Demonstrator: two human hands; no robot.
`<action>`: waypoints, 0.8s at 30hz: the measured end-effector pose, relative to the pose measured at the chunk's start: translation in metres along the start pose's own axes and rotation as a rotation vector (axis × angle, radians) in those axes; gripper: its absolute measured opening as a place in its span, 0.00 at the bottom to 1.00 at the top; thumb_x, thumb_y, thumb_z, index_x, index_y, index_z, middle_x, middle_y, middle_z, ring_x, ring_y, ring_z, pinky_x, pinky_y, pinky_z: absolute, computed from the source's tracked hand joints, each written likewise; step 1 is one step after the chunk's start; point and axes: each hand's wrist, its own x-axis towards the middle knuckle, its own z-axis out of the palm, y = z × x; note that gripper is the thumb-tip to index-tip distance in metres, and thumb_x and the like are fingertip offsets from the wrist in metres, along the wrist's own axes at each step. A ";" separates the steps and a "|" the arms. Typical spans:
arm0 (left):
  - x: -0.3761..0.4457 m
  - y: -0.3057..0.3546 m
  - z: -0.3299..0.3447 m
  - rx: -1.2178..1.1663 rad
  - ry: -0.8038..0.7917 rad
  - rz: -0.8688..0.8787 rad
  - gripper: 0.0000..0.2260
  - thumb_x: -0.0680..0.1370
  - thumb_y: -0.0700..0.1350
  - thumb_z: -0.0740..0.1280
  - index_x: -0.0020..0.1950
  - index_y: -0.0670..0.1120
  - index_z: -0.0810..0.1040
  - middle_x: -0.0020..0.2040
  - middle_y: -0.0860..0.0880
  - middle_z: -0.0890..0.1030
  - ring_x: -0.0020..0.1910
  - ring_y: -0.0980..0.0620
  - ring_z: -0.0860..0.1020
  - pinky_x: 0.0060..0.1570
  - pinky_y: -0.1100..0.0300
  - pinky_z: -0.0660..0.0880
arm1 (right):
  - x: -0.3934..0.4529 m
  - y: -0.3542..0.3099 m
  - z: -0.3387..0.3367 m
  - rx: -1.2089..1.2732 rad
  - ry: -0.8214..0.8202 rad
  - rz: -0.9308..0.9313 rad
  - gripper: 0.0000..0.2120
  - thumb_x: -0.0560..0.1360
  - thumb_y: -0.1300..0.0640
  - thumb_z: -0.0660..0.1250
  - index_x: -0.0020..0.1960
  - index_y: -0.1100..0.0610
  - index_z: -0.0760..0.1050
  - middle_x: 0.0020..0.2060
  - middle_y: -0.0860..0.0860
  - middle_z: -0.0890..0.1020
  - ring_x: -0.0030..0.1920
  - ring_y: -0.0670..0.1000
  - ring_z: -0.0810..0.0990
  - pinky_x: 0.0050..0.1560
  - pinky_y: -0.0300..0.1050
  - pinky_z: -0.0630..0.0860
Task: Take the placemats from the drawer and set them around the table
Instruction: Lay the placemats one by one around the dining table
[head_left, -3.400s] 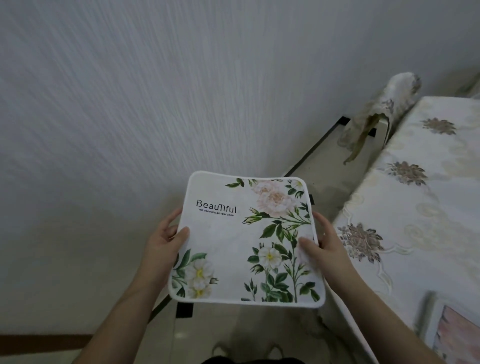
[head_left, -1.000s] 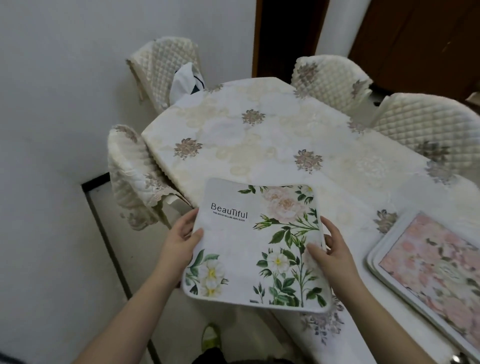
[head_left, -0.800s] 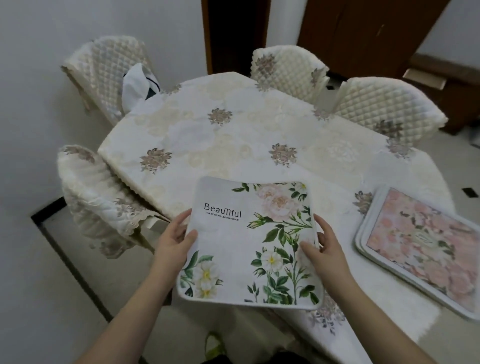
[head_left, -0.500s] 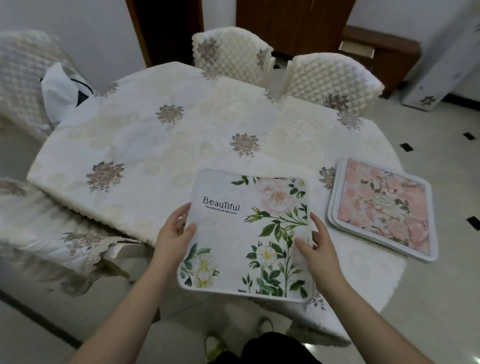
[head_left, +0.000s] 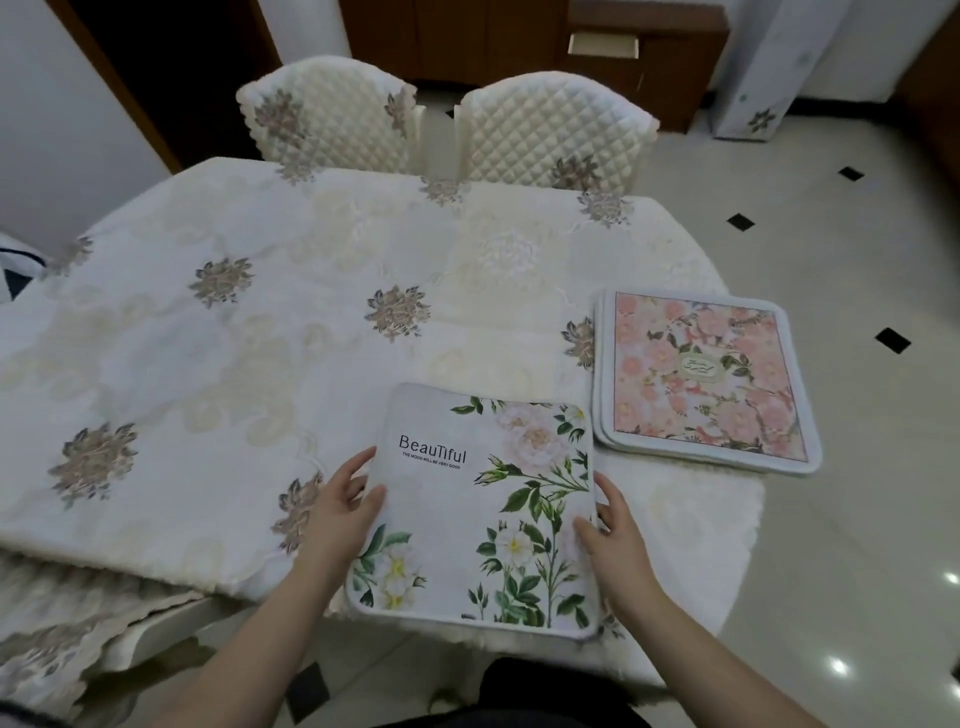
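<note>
A white placemat (head_left: 467, 499) printed with green leaves, pale flowers and the word "Beautiful" is held level over the near edge of the table (head_left: 260, 374). My left hand (head_left: 340, 512) grips its left edge, thumb on top. My right hand (head_left: 615, 530) grips its right edge the same way. A small stack of pink floral placemats (head_left: 701, 374) lies on the table's right end, just beyond and right of the held mat. The table wears a cream cloth with brown flower motifs.
Two quilted cream chairs (head_left: 332, 114) (head_left: 550, 130) stand at the table's far side. Another covered chair (head_left: 62, 644) sits at the near left. A dark wooden cabinet with an open drawer (head_left: 602, 44) is at the back. Glossy tiled floor (head_left: 857, 519) lies to the right.
My view has swung from the wall round to the table. The held placemat has come over the table's near edge, and the pink stack now lies right beside it. Both hands keep their grip.
</note>
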 end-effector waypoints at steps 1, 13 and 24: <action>0.003 -0.002 0.001 0.000 0.001 -0.009 0.19 0.79 0.39 0.68 0.65 0.59 0.75 0.55 0.45 0.85 0.53 0.45 0.84 0.55 0.40 0.79 | 0.002 0.001 0.000 -0.005 -0.003 0.001 0.27 0.81 0.61 0.63 0.73 0.37 0.62 0.69 0.56 0.73 0.69 0.55 0.72 0.67 0.58 0.73; 0.035 -0.016 -0.012 0.192 -0.053 -0.018 0.22 0.79 0.40 0.68 0.60 0.68 0.73 0.54 0.49 0.84 0.49 0.52 0.85 0.51 0.44 0.81 | 0.008 0.011 0.017 -0.334 0.143 -0.056 0.28 0.79 0.65 0.62 0.77 0.51 0.62 0.66 0.54 0.74 0.66 0.53 0.73 0.68 0.50 0.71; 0.047 -0.016 -0.030 0.472 -0.210 0.069 0.24 0.78 0.39 0.67 0.72 0.53 0.67 0.50 0.57 0.80 0.46 0.66 0.78 0.44 0.66 0.75 | -0.003 0.018 0.049 -0.485 0.349 -0.023 0.26 0.81 0.64 0.58 0.78 0.55 0.60 0.66 0.57 0.70 0.56 0.52 0.73 0.54 0.41 0.66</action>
